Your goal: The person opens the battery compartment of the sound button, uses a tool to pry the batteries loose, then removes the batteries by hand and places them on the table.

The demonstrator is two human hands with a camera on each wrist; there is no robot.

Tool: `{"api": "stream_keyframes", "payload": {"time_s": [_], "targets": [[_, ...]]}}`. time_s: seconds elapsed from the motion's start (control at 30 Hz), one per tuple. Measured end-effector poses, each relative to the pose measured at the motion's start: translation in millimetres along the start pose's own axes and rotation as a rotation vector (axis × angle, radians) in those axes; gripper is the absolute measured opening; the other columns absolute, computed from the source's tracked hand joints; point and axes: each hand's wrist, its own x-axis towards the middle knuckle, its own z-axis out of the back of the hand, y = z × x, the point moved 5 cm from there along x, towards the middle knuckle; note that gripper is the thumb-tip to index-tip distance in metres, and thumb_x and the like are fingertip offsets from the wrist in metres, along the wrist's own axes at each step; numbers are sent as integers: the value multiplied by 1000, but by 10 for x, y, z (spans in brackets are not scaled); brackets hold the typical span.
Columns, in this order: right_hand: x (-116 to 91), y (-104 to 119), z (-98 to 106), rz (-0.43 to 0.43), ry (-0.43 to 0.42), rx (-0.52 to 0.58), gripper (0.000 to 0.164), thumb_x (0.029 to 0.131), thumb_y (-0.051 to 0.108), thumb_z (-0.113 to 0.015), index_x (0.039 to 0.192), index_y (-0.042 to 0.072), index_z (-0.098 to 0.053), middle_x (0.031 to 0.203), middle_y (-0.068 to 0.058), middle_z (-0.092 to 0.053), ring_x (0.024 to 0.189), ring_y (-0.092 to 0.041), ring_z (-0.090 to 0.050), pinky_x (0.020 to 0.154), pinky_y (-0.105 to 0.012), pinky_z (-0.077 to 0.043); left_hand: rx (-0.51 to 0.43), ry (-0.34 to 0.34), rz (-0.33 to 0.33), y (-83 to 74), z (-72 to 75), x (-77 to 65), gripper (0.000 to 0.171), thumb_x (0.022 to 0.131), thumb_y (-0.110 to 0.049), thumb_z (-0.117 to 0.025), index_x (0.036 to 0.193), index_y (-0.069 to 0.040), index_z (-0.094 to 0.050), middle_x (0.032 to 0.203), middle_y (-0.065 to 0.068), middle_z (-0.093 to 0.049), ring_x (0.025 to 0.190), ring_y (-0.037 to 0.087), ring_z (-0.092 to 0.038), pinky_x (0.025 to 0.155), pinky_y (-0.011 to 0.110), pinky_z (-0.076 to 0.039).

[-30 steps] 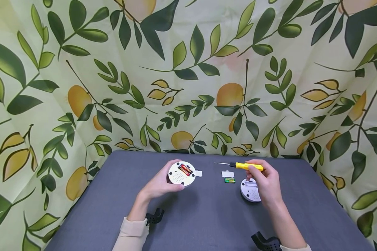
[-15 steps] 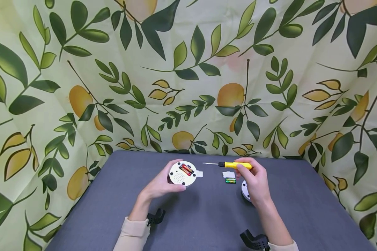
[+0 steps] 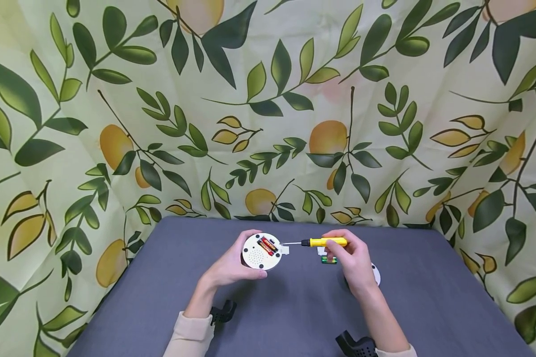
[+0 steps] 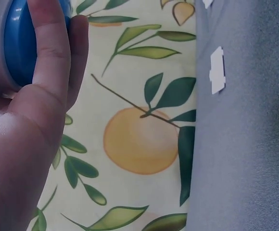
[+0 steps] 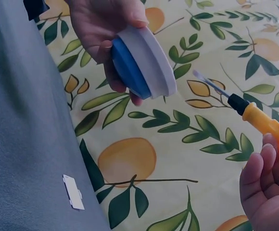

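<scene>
My left hand grips a round white device by its edge, its underside turned toward the head camera. Two red batteries lie in its uncovered compartment. Its other side is blue, as the right wrist view shows. In my right hand is a yellow screwdriver, held by the handle with the shaft pointing left. Its tip comes near the device's right edge in the head view, and the right wrist view shows a gap between them. A white battery cover lies on the table behind the device.
Several green batteries and another white cover lie on the grey table, partly behind my right hand. A second round white device is mostly hidden by that hand. Patterned cloth hangs along the table's back and sides.
My right hand has moved left with the screwdriver, bringing its tip from well apart to close beside the device. The left hand and the device have stayed nearly still.
</scene>
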Motion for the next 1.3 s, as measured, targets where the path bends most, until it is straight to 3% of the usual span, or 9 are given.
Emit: {"api": "stream_keyframes", "payload": {"time_s": [0.33,0.57,0.83,1.1,1.3], "targets": [[-8,-2,-16,-7,25,-23,12,98,1,-62,105,-9,-65,80,-12,-61,63,-18,-57,61,-28,-55,-2,-2,2,-14,-23,0,93,71,-8,-89,146,-11,-32,137,12,-50,120,27,-50,95,26,-46],[0,-21,-11,-22,52,-28,13,99,2,-62,105,-9,-65,78,-10,-61,64,-19,-56,61,-28,-54,-82,66,-35,-32,-57,5,92,76,-4,-84,150,-7,-30,137,18,-47,111,26,-57,88,28,-53],[5,-87,-29,-69,60,103,17,100,2,-58,104,-15,-61,77,-6,-58,64,-17,-54,60,-28,-52,-123,134,-67,-44,-99,7,91,78,-3,-80,152,-5,-28,137,23,-44,110,26,-57,87,28,-54],[-10,-153,-101,-131,-2,192,19,104,12,-58,103,-7,-60,68,-5,-58,52,-13,-51,50,-25,-50,-133,169,-65,-33,-139,12,91,80,-3,-79,153,-5,-27,135,22,-45,109,26,-59,87,29,-54],[-26,-204,-153,-195,-34,258,4,102,6,-59,99,7,-62,66,-2,-55,50,-10,-47,49,-23,-45,-133,190,-65,-36,-161,12,92,80,-5,-80,154,-3,-25,134,22,-45,107,26,-60,86,29,-55]]}}
